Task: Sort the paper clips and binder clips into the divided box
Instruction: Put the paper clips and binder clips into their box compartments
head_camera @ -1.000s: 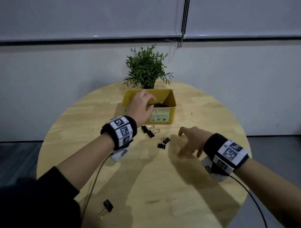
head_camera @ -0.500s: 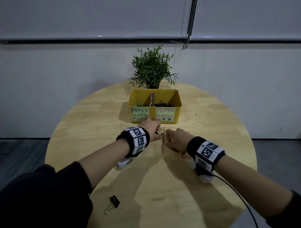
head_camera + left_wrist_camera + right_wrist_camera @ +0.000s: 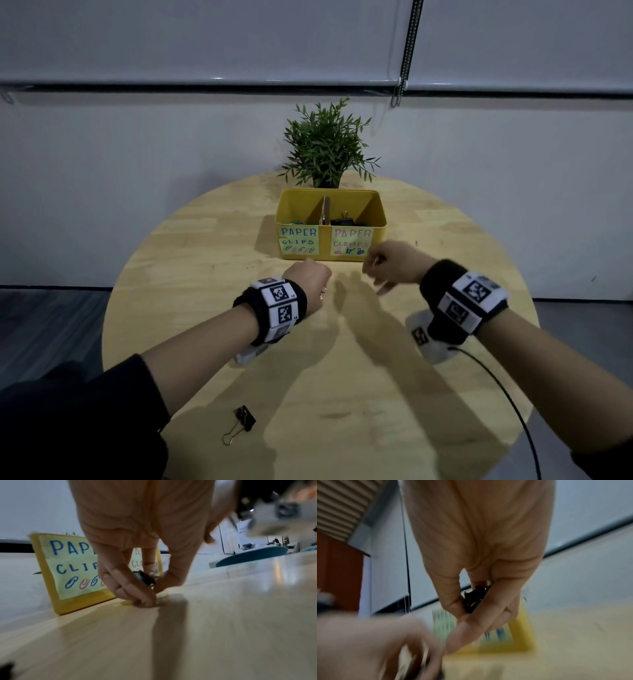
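Observation:
The yellow divided box (image 3: 380, 209) stands at the table's far middle, labelled PAPER CLIPS on the left and PAPER CLAMPS on the right; black binder clips (image 3: 346, 218) lie in its right half. My left hand (image 3: 310, 275) is down on the table just in front of the box, its fingers curled round a black binder clip (image 3: 144, 578). My right hand (image 3: 390, 262) hovers in front of the right label and pinches another black binder clip (image 3: 473, 600) between thumb and fingers. One more black binder clip (image 3: 244, 420) lies near the table's front left edge.
A potted green plant (image 3: 327, 147) stands right behind the box (image 3: 82, 601). The round wooden table (image 3: 376, 411) drops off on every side. A black cable (image 3: 496, 394) runs from my right wrist across the front right of the table.
Both hands came down to the clips in front of the box and closed on them. The right hand has since risen and moved right; the loose clips there are gone from the table.

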`<action>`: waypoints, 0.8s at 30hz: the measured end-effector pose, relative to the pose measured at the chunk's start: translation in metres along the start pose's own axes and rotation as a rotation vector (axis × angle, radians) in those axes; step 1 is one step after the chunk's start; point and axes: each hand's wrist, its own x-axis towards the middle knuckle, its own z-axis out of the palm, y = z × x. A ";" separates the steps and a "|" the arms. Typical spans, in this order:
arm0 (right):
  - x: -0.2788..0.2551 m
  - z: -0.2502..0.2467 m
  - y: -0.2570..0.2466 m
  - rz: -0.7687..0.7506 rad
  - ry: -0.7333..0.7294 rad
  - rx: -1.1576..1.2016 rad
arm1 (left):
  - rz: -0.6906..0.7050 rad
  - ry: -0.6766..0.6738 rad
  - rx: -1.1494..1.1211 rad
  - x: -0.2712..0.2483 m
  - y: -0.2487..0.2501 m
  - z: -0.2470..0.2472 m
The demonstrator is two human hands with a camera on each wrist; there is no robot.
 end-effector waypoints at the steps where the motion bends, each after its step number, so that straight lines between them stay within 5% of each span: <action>1: 0.001 -0.012 -0.011 -0.046 0.060 -0.001 | 0.007 0.011 -0.013 0.000 -0.001 0.000; 5: 0.020 -0.056 -0.054 -0.163 0.287 -0.136 | 0.032 -0.007 -0.244 -0.008 -0.008 -0.009; 9: 0.046 -0.059 -0.074 -0.094 0.448 -0.454 | -0.032 0.024 -0.599 -0.039 -0.030 -0.038; 12: 0.042 -0.022 -0.082 -0.316 0.588 -0.457 | -0.100 0.128 -0.617 -0.072 -0.072 -0.054; 16: 0.013 0.059 -0.091 -0.658 0.076 -0.565 | -0.250 0.256 -0.629 -0.104 -0.123 -0.075; 19: -0.004 0.112 -0.093 -0.748 -0.256 -0.853 | -0.290 0.407 -0.729 -0.088 -0.132 -0.100; 24: -0.022 0.122 -0.043 -0.632 -0.253 -0.774 | -0.169 0.614 -0.821 -0.025 -0.081 -0.120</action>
